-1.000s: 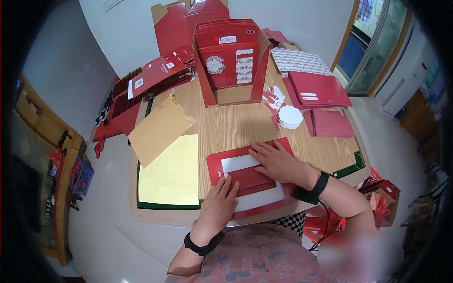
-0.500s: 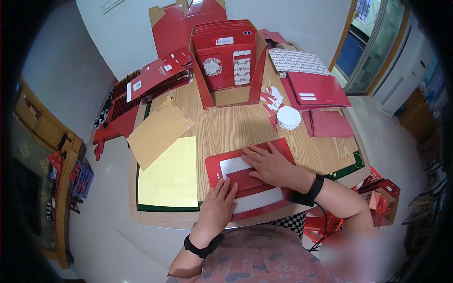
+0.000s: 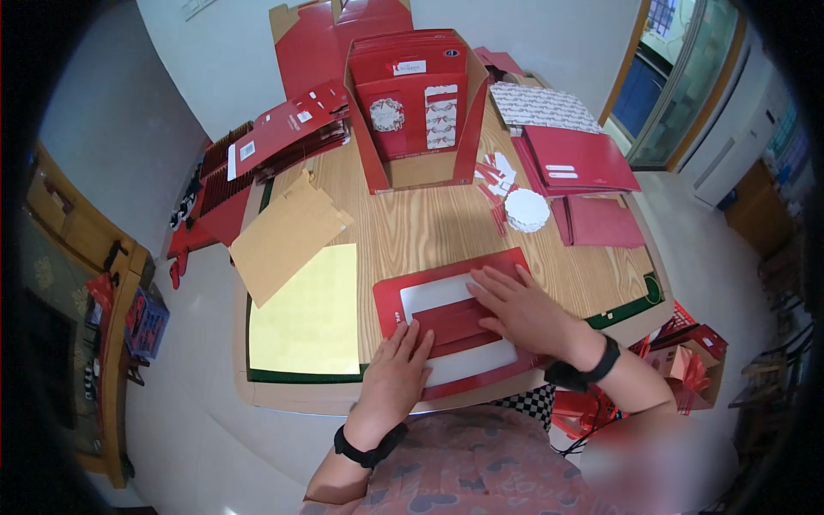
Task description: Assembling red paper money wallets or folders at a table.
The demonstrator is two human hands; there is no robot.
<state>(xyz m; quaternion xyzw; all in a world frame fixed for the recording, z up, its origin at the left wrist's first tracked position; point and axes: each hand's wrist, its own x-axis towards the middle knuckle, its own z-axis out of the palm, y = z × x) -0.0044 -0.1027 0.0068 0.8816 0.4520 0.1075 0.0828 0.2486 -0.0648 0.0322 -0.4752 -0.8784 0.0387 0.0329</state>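
Note:
A flat red card packet (image 3: 390,296) with white panels lies at the table's near edge. Across its middle runs a dark red strip (image 3: 446,330). My left hand (image 3: 395,373) rests flat with fingers stretched, its fingertips on the strip's left end. Toward the other end, my right hand (image 3: 524,313) is spread over the strip and the upper white panel, fingers apart. Neither hand grips anything. The right palm hides part of the packet's right side.
Left of the packet lie a yellow sheet (image 3: 305,322) and a tan cardboard piece (image 3: 287,240). Beyond stands a red display box (image 3: 373,176) of red packets. To the right are white scalloped round cards (image 3: 526,211), small red and white slips (image 3: 495,184) and stacked red folders (image 3: 579,159).
My right hand has slid to the right along the strip, uncovering more of it and of the upper white panel. My left hand stays in place.

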